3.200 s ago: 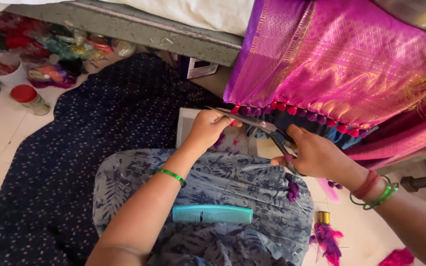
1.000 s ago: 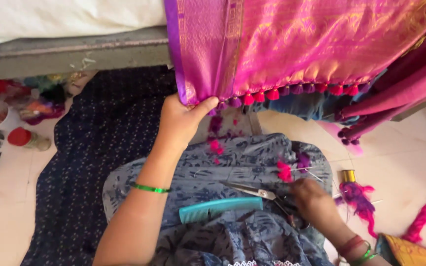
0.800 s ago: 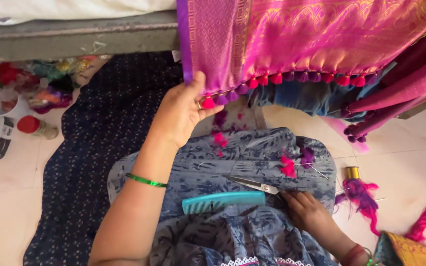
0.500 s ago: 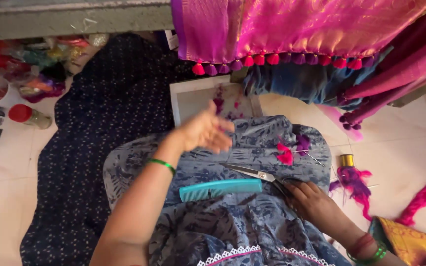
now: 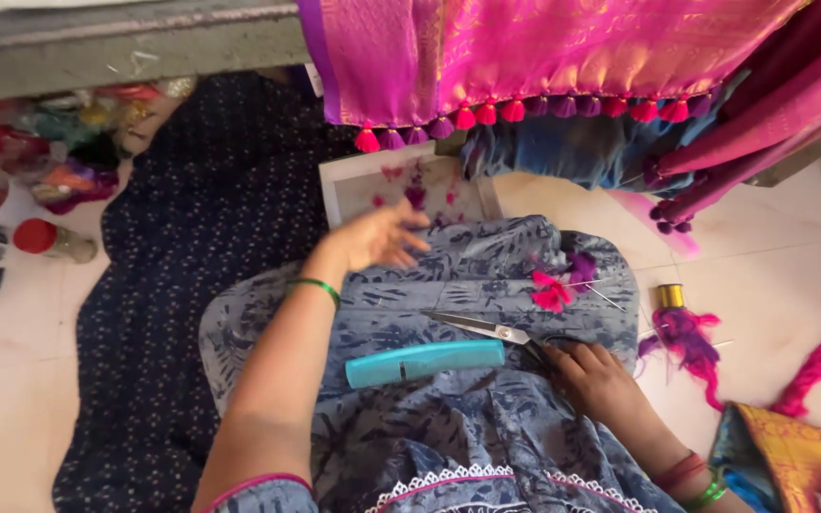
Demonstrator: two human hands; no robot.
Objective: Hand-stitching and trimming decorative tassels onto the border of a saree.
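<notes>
My right hand (image 5: 601, 380) rests at lower right, fingers curled on the scissors (image 5: 491, 331) handles. My left hand (image 5: 372, 237), blurred, hovers open and empty mid-frame above them.

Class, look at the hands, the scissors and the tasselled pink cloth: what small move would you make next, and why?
Probably close the right hand on the scissors: it rests at their handles, they lie on the lap pointing left, and the left hand hovers empty below the tassels.

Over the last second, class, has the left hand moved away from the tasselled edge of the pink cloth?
Yes. The left hand has let go of the tasselled edge and dropped toward the lap, nearer the teal comb.
</notes>
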